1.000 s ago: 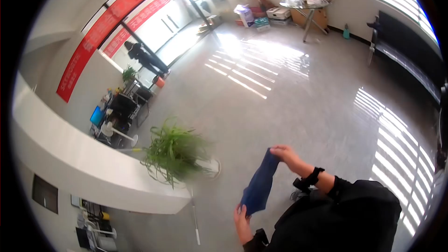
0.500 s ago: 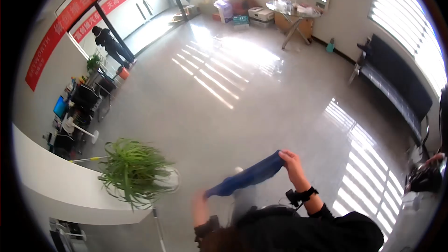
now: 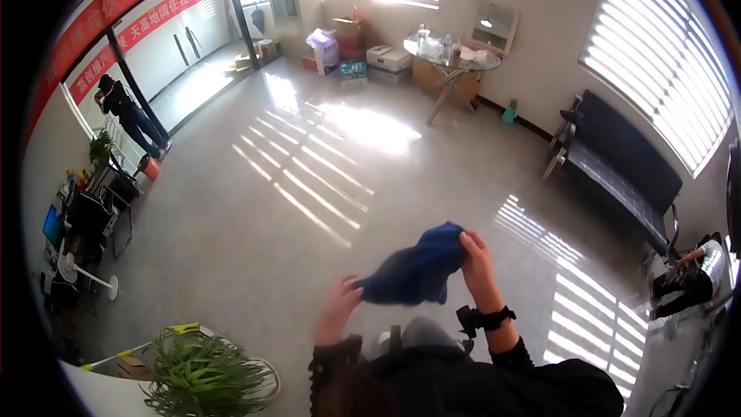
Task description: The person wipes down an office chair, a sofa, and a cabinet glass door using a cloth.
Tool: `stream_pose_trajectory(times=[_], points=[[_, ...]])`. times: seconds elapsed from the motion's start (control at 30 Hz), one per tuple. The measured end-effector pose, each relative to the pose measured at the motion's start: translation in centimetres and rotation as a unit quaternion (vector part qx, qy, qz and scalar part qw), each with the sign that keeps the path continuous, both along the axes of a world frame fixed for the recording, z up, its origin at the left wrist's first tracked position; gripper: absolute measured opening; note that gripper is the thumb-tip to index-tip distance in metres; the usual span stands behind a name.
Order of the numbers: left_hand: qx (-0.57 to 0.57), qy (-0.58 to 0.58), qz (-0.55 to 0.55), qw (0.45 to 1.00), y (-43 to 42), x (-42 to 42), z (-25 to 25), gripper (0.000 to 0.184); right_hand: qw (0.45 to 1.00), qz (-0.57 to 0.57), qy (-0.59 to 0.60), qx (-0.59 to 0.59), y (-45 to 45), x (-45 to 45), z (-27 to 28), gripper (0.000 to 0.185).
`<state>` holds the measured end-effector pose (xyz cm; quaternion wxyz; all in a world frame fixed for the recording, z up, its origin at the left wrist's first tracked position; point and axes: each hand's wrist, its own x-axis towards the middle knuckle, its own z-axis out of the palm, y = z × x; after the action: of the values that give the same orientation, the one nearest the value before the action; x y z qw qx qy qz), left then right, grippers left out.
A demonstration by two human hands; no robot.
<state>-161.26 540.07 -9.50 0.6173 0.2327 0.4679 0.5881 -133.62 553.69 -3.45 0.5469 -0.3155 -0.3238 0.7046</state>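
Observation:
A dark blue cloth [image 3: 413, 266] hangs in the air in front of my body, stretched between both hands. At its left end, my left hand [image 3: 338, 305] pinches a corner. My right hand [image 3: 478, 259] grips the upper right end, with a dark strap around that wrist. The cloth sags and folds in the middle, and a loose part droops near my right hand. Beneath it is the grey tiled floor [image 3: 309, 278].
A green potted plant [image 3: 201, 374] stands at lower left beside a yellow-ended pole [image 3: 116, 359]. A dark bench [image 3: 617, 162] lines the right wall near a seated person [image 3: 698, 270]. A glass table [image 3: 451, 58] stands at the back; another person [image 3: 127, 112] is by the glass doors.
The cloth was a long, narrow strip and now hangs wider and bunched. My left hand has risen a little. The view has tilted up and turned, showing the seated person more fully.

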Motion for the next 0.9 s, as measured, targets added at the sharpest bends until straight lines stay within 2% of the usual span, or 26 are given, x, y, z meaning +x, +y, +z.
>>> stream_pose_trajectory(times=[0.07,0.2,0.3,0.37,0.4,0.47,0.5,0.53,0.57,0.6,0.63,0.67,0.7,0.73,0.8,0.83,0.87,0.9], points=[[0.025,0.092,-0.053,0.994,6.1,-1.4,3.0,0.041,1.0,-0.018,0.008,-0.02,4.1,-1.9,-0.8,0.017],[0.034,0.092,-0.009,0.995,15.2,-6.9,2.8,0.041,0.997,0.003,0.008,-0.075,12.7,-4.5,-6.0,0.013],[0.029,0.081,0.048,0.995,23.3,-12.3,2.6,0.041,0.996,0.027,-0.002,-0.081,21.7,-8.7,-7.8,0.01],[0.055,-0.017,0.085,0.995,28.4,-16.2,2.1,0.04,0.997,0.049,0.017,-0.059,28.1,-12.3,-7.8,0.009],[0.054,-0.005,0.086,0.995,31.0,-18.2,2.2,0.04,0.997,0.052,0.024,-0.054,31.0,-14.2,-7.3,0.01],[0.072,-0.029,0.088,0.993,35.6,-21.5,2.6,0.058,0.996,0.057,0.035,-0.055,36.4,-17.9,-5.1,0.011],[0.069,-0.021,0.089,0.993,37.6,-22.6,5.0,0.058,0.992,0.091,0.081,-0.026,39.3,-20.5,-2.7,0.015],[0.213,-0.091,0.11,0.966,39.5,-22.9,8.7,0.071,0.984,0.126,0.124,0.003,42.1,-22.9,-0.3,0.019],[0.351,-0.161,0.128,0.913,41.7,-23.8,10.7,0.085,0.976,0.148,0.16,0.008,44.4,-25.3,1.7,0.023],[0.37,-0.144,0.132,0.909,43.6,-25.5,11.1,0.105,0.967,0.169,0.191,0.01,46.7,-27.7,3.1,0.027],[0.363,-0.15,0.139,0.909,46.1,-27.2,10.1,0.105,0.968,0.171,0.183,0.001,49.5,-30.1,3.4,0.027],[0.236,0.009,0.144,0.961,48.8,-29.1,8.0,0.106,0.936,0.226,0.261,-0.068,52.2,-32.4,3.0,0.03],[0.159,0.131,0.099,0.974,51.4,-30.0,6.3,0.106,0.891,0.275,0.333,-0.141,54.6,-34.8,2.4,0.032],[0.086,0.252,0.039,0.963,53.9,-30.9,4.6,0.105,0.871,0.313,0.353,-0.138,56.9,-37.4,1.7,0.032],[0.052,0.285,-0.076,0.954,58.5,-31.7,1.0,0.092,0.838,0.376,0.379,-0.116,60.8,-42.6,1.4,0.035],[-0.026,0.166,-0.092,0.981,60.1,-33.1,-2.2,0.076,0.839,0.378,0.372,-0.123,62.7,-44.5,1.4,0.035],[-0.029,0.097,-0.07,0.992,61.6,-34.7,-4.6,0.069,0.917,0.331,0.223,0.024,64.6,-46.5,1.3,0.037],[-0.032,0.032,-0.052,0.998,63.4,-36.9,-6.8,0.061,0.892,0.349,0.282,-0.048,67.4,-48.5,0.9,0.039]])
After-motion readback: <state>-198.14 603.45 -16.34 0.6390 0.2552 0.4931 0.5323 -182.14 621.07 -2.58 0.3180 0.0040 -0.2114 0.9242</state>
